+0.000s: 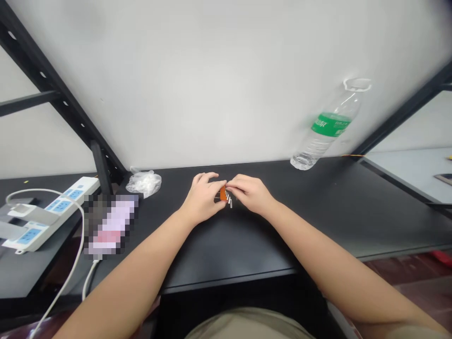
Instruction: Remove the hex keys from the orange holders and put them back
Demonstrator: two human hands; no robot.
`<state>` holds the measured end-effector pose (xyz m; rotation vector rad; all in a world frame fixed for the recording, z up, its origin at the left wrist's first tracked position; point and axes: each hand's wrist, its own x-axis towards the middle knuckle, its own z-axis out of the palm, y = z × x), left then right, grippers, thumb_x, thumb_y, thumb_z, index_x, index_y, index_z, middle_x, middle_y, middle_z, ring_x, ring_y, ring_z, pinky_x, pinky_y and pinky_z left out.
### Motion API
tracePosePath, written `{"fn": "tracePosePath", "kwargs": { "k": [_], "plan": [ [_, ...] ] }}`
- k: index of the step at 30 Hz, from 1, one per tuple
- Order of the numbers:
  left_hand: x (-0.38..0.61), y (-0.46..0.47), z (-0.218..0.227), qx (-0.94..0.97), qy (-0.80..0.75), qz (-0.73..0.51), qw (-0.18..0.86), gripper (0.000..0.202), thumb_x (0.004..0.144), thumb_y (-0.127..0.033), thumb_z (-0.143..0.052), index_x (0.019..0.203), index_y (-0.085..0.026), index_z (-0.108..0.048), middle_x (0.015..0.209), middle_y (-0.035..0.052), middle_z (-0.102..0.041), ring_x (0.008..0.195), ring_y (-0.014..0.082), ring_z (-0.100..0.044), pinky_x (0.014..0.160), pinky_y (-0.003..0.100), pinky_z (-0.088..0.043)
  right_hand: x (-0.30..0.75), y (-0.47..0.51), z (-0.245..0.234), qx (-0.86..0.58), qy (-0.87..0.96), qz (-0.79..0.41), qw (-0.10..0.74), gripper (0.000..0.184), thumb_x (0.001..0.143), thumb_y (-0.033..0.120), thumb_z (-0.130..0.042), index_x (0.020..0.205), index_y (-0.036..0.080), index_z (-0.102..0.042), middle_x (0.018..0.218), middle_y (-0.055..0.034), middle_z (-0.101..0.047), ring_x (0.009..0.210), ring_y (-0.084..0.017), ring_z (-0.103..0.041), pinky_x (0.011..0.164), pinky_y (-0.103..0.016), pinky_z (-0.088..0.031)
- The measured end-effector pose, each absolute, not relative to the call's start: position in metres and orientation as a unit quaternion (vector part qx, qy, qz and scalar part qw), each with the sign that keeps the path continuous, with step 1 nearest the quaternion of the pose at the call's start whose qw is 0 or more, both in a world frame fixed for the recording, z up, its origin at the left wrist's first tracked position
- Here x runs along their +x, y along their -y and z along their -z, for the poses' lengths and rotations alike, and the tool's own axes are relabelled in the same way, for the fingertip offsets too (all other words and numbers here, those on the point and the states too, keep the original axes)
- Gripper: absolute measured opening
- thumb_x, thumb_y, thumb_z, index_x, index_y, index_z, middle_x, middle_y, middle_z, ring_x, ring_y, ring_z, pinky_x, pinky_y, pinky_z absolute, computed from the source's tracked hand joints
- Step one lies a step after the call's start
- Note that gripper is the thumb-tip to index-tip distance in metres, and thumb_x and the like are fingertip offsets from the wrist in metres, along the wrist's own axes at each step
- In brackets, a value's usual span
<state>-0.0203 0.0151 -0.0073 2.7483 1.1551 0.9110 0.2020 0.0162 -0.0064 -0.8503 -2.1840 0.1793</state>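
Note:
Over the middle of the black table, both hands meet at a small orange holder (223,193) with several short silver rods fanned out along its right side; it looks like a hex key set. My left hand (205,197) grips the orange holder between thumb and fingers from the left. On the other side, my right hand (251,192) is closed in a pinch at the holder's upper right, by the ends of the silver rods (229,197). Its fingertips hide whatever is between them, so I cannot tell if it grips a rod.
A crumpled clear plastic bag (144,183) lies on the black table (233,254) at the left. Nearby are a blurred-out phone (113,226) on a white cable and a white power strip (52,214). A clear bottle (326,127) with a green label leans against the wall at the right.

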Motion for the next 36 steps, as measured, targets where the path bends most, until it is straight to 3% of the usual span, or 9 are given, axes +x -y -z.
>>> {"fn": "tracePosePath", "kwargs": {
  "k": [5, 10, 15, 20, 24, 29, 32, 36],
  "plan": [
    [-0.018, -0.013, 0.006, 0.890, -0.369, -0.265, 0.030, 0.046, 0.083, -0.026, -0.069, 0.128, -0.022, -0.066, 0.125, 0.0083, -0.069, 0.134, 0.0293, -0.052, 0.120, 0.052, -0.029, 0.208, -0.019, 0.008, -0.324, 0.882, -0.026, 0.340, 0.021, 0.103, 0.026, -0.054, 0.109, 0.024, -0.074, 0.103, -0.0049, -0.074, 0.089, -0.017, -0.068, 0.074, -0.030, -0.052],
    [-0.017, -0.011, 0.005, 0.890, -0.376, -0.256, 0.022, 0.039, 0.084, -0.023, -0.067, 0.123, -0.022, -0.066, 0.123, 0.0090, -0.069, 0.132, 0.0281, -0.053, 0.121, 0.051, -0.028, 0.202, -0.015, 0.008, -0.352, 0.870, -0.042, 0.344, 0.021, 0.102, 0.023, -0.053, 0.106, 0.022, -0.074, 0.094, -0.0055, -0.071, 0.082, -0.017, -0.065, 0.074, -0.030, -0.050],
    [-0.016, -0.010, 0.006, 0.879, -0.397, -0.263, -0.002, 0.059, 0.085, -0.023, -0.067, 0.142, -0.019, -0.053, 0.131, 0.0123, -0.066, 0.133, 0.0270, -0.052, 0.123, 0.051, -0.024, 0.191, -0.010, 0.004, -0.407, 0.847, -0.069, 0.335, 0.022, 0.101, 0.022, -0.052, 0.096, 0.021, -0.073, 0.082, -0.0040, -0.067, 0.074, -0.016, -0.061, 0.073, -0.028, -0.046],
    [-0.020, -0.017, 0.010, 0.879, -0.414, -0.237, 0.000, 0.052, 0.086, -0.021, -0.065, 0.137, -0.023, -0.056, 0.121, 0.0085, -0.071, 0.126, 0.0274, -0.056, 0.119, 0.051, -0.030, 0.212, -0.028, 0.004, -0.441, 0.845, -0.064, 0.294, 0.021, 0.101, 0.026, -0.053, 0.097, 0.021, -0.073, 0.092, -0.0051, -0.069, 0.085, -0.017, -0.063, 0.082, -0.028, -0.045],
    [-0.031, -0.031, 0.016, 0.866, -0.457, -0.203, -0.001, 0.045, 0.088, -0.025, -0.064, 0.134, -0.026, -0.062, 0.116, 0.0086, -0.072, 0.118, 0.0286, -0.060, 0.112, 0.050, -0.037, 0.255, -0.052, 0.008, -0.571, 0.792, -0.069, 0.204, 0.016, 0.094, 0.024, -0.059, 0.099, 0.021, -0.074, 0.101, -0.0074, -0.066, 0.089, -0.019, -0.063, 0.082, -0.029, -0.046],
    [-0.042, -0.048, 0.026, 0.876, -0.454, -0.160, 0.009, 0.048, 0.095, -0.036, -0.060, 0.142, -0.029, -0.059, 0.128, 0.0077, -0.070, 0.125, 0.0308, -0.057, 0.105, 0.049, -0.043, 0.281, -0.061, 0.011, -0.577, 0.797, -0.129, 0.122, 0.033, 0.090, 0.035, -0.068, 0.120, 0.024, -0.071, 0.115, -0.0102, -0.062, 0.097, -0.022, -0.062, 0.083, -0.029, -0.046],
    [-0.044, -0.058, 0.033, 0.878, -0.453, -0.154, 0.020, 0.044, 0.098, -0.042, -0.055, 0.141, -0.030, -0.060, 0.136, 0.0063, -0.066, 0.128, 0.0303, -0.054, 0.103, 0.047, -0.046, 0.272, -0.057, 0.010, -0.558, 0.810, -0.143, 0.109, 0.030, 0.088, 0.031, -0.068, 0.117, 0.020, -0.070, 0.115, -0.0115, -0.061, 0.096, -0.022, -0.062, 0.083, -0.029, -0.046],
    [-0.044, -0.067, 0.039, 0.858, -0.479, -0.182, 0.030, 0.036, 0.101, -0.031, -0.047, 0.131, -0.028, -0.066, 0.140, 0.0046, -0.063, 0.127, 0.0264, -0.055, 0.106, 0.043, -0.045, 0.252, -0.046, 0.006, -0.532, 0.818, -0.187, 0.113, 0.029, 0.087, 0.029, -0.070, 0.114, 0.020, -0.070, 0.113, -0.0098, -0.062, 0.089, -0.019, -0.062, 0.079, -0.028, -0.046]
  ]
}}
